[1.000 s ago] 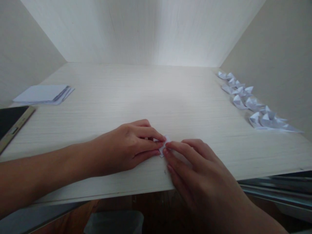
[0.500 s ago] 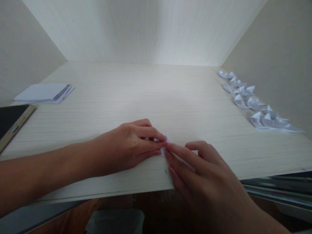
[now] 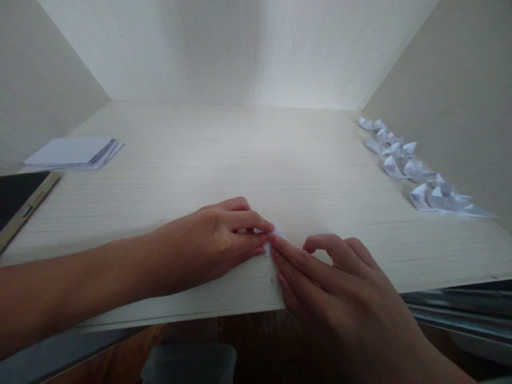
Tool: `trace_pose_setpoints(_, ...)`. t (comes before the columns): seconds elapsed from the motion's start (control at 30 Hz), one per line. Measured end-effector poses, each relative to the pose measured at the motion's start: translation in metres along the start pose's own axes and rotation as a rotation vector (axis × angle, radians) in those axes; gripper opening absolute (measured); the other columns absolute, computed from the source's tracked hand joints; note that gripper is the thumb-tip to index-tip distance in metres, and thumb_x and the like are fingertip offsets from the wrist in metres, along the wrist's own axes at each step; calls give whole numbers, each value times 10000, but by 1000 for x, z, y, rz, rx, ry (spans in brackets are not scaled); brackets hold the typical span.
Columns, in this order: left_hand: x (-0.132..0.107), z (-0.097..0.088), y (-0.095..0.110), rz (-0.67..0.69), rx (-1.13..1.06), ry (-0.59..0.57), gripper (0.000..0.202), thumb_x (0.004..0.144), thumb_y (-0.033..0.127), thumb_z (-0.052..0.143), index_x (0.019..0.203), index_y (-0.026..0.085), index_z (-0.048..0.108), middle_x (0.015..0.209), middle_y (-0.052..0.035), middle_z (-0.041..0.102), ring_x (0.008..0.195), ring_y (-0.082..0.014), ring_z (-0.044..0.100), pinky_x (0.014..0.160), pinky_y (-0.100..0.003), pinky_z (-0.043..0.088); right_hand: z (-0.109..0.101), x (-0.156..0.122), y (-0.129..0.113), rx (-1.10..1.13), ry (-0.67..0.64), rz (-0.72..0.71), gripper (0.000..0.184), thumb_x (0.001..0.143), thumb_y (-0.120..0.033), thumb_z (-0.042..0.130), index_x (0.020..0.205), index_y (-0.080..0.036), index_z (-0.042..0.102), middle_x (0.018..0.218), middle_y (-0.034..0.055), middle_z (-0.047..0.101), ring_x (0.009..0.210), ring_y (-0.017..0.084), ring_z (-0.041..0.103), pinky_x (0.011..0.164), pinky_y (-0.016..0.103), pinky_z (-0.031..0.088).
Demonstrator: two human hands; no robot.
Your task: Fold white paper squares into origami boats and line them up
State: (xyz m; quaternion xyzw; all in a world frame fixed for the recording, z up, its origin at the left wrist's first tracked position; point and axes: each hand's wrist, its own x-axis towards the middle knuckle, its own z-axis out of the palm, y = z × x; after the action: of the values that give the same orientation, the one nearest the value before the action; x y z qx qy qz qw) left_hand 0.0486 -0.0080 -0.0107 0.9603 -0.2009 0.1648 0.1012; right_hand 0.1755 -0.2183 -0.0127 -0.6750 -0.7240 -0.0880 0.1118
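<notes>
A small folded piece of white paper (image 3: 276, 232) lies on the pale wooden desk (image 3: 256, 154) near its front edge. My left hand (image 3: 212, 242) lies over its left part, fingers closed and pinching it against the desk. From the right, my right hand (image 3: 328, 277) presses its fingertips on the paper, with the index finger curled up. Most of the paper is hidden under the fingers.
A stack of white square sheets (image 3: 74, 152) lies at the far left. A dark tablet (image 3: 18, 200) sits at the left edge. Several folded white paper boats (image 3: 416, 168) line the right side by the wall. Walls enclose the desk on three sides.
My right hand has slid slightly toward me and its index finger has curled up off the desk. The left hand has stayed in place on the paper.
</notes>
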Motion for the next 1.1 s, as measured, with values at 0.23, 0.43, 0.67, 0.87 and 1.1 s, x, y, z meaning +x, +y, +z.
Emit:
trace_pose_setpoints(0.23,0,2,2,-39,11,-32,326,1045,128,434,942,142,743,1134,-92,741,1025,-197,641,971,-311,514,-4,5,-2,-42,4,-47,303,855,-171,715,1150,-108,746,1311,67,726,912,260,551,742,413,428)
trace_pose_setpoints(0.43,-4,0,13,-161,151,-116,301,1040,188,443,991,160,739,932,-99,651,861,-232,580,754,-356,517,-6,6,-2,-12,-59,-14,409,853,-208,765,1241,-94,702,1273,60,744,870,244,544,740,420,372)
trace_pose_setpoints(0.67,-10,-5,25,-241,260,-190,459,1074,233,297,1050,149,748,818,-92,712,737,-260,617,661,-426,537,-5,6,1,12,-36,23,419,850,-217,786,1243,-120,674,1098,26,799,791,232,548,710,411,313)
trace_pose_setpoints(0.87,-10,-1,28,-242,295,-76,428,1074,242,324,1001,169,739,743,-53,705,632,-223,625,559,-376,497,-5,6,3,1,-33,-2,471,802,-205,815,1236,-108,661,1080,48,797,822,242,570,736,406,313)
trace_pose_setpoints(1.1,-6,5,33,-243,255,-122,323,1047,278,419,1085,164,719,692,-28,694,589,-218,660,495,-348,444,-3,2,6,19,7,35,328,886,-192,720,1210,-165,674,898,14,800,798,246,582,705,408,298)
